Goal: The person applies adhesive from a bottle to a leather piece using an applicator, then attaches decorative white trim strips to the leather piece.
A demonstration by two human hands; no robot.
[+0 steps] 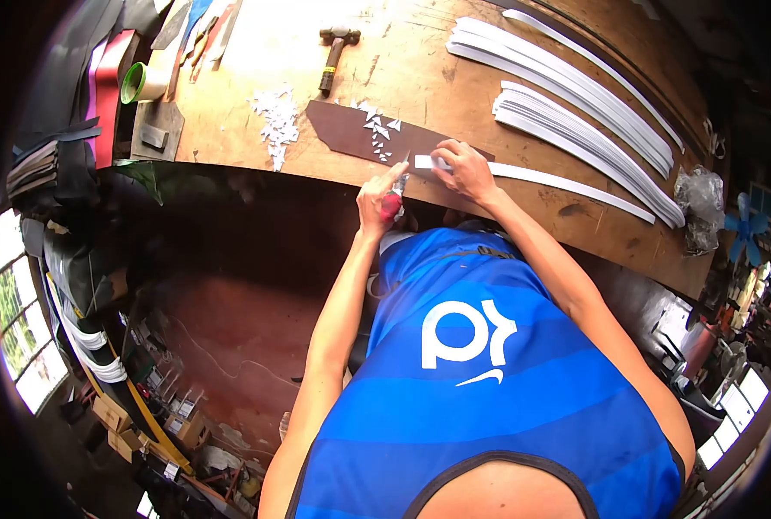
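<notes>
My left hand (379, 204) is closed around a small tool with a red and whitish wrapped handle; its thin pointed tip (406, 159) stands near a brown board (342, 130). Pressed close to the end of a long white strip (567, 184), my right hand (467, 173) has bent fingers that hold it down on the board. The strip runs right along the table's front edge. Small white triangular scraps (377, 130) lie on the board, left of the strip's end.
On the wooden table (221, 112) are a hammer (332, 62), a pile of white scraps (277, 125) and two stacks of white strips (567, 82). A green-rimmed cup (143, 83) stands at the left; crumpled clear plastic (699, 208) lies at the right.
</notes>
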